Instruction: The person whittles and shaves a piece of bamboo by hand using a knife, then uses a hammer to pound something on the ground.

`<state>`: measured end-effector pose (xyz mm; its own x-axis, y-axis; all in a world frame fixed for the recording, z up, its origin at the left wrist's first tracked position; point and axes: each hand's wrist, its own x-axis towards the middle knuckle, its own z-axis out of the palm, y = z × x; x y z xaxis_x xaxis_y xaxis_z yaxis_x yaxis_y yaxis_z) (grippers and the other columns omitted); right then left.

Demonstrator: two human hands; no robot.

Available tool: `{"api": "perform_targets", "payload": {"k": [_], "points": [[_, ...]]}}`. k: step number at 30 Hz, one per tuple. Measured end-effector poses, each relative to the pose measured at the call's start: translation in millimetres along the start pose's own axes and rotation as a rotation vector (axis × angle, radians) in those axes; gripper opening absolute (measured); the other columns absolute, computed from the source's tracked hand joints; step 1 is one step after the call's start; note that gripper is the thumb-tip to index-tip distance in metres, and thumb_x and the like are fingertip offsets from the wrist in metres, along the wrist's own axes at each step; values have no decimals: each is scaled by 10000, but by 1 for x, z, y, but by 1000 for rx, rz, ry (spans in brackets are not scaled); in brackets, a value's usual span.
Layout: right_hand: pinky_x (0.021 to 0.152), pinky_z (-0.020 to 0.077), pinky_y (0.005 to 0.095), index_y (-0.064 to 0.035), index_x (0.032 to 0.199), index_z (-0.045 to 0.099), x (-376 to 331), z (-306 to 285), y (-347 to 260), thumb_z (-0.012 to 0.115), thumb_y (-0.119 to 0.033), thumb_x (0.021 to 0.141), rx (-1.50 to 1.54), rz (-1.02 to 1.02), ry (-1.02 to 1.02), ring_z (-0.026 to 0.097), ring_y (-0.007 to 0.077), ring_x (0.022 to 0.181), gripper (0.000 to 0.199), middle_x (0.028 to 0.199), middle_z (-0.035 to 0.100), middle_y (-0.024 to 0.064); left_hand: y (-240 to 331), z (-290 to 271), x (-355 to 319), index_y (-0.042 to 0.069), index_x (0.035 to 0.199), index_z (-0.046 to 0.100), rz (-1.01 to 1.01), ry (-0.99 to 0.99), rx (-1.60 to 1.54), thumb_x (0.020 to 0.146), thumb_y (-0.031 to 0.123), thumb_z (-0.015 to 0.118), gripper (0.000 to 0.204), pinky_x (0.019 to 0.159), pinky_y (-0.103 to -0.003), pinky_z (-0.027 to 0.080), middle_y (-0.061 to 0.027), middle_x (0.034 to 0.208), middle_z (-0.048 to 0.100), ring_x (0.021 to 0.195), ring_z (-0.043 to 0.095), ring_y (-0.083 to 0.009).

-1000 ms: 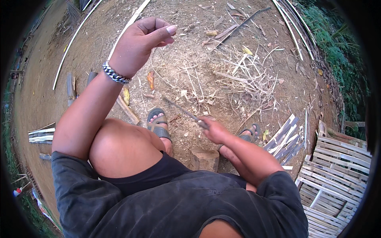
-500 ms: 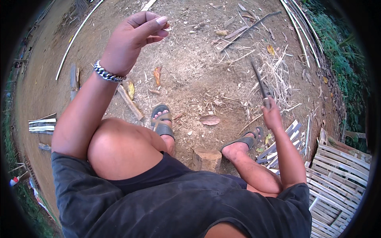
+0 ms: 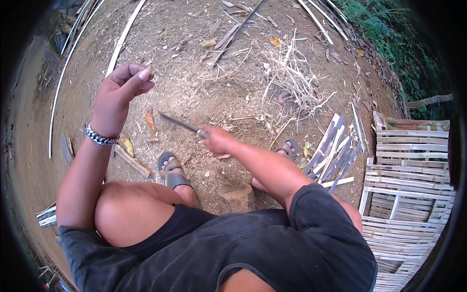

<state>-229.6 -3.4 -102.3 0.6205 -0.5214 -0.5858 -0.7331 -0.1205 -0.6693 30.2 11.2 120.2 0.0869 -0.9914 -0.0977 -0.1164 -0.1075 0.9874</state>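
Note:
My left hand [image 3: 111,103], with a chain bracelet [image 3: 100,137] at its wrist, is raised at the left with thumb and fingers pinched together. What lies in the pinch, if anything, is too small to make out. A pale flat bamboo strip [image 3: 125,36] shows just beyond these fingers; I cannot tell whether they touch it. My right hand [image 3: 219,141] is wrapped round the handle of a knife [image 3: 179,122] in front of me. Its narrow dark blade points up and left, below my left hand and apart from it.
A wooden block [image 3: 237,198] sits between my sandalled feet. Curly shavings [image 3: 292,78] are heaped ahead to the right, with a pile of split strips [image 3: 333,151] nearer me. A slatted bamboo panel [image 3: 408,194] stands at the right. A wood piece [image 3: 132,161] lies by my left foot.
My right hand has swung leftward across my front with the knife, toward my left hand. The view has shifted; my left hand appears lower and further left, still pinched.

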Motion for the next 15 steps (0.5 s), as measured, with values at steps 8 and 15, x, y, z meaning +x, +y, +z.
{"api": "perform_targets", "payload": {"k": [8, 15], "points": [[771, 512, 359, -149, 1285, 574, -28, -143, 119, 633, -240, 957, 50, 411, 547, 627, 182, 870, 346, 1095, 663, 100, -7, -20, -8, 87, 1067, 630, -49, 23, -48, 1002, 242, 601, 171, 926, -325, 497, -20, 1040, 673, 950, 640, -103], [892, 516, 432, -120, 1371, 538, -109, -164, 117, 642, -249, 938, -148, 271, 603, 674, 336, 1016, 463, 1123, 698, 190, -13, -20, -7, 84, 1087, 631, -44, -6, -37, 1007, 252, 594, 190, 936, -329, 492, -16, 1049, 675, 951, 644, -99]]}}
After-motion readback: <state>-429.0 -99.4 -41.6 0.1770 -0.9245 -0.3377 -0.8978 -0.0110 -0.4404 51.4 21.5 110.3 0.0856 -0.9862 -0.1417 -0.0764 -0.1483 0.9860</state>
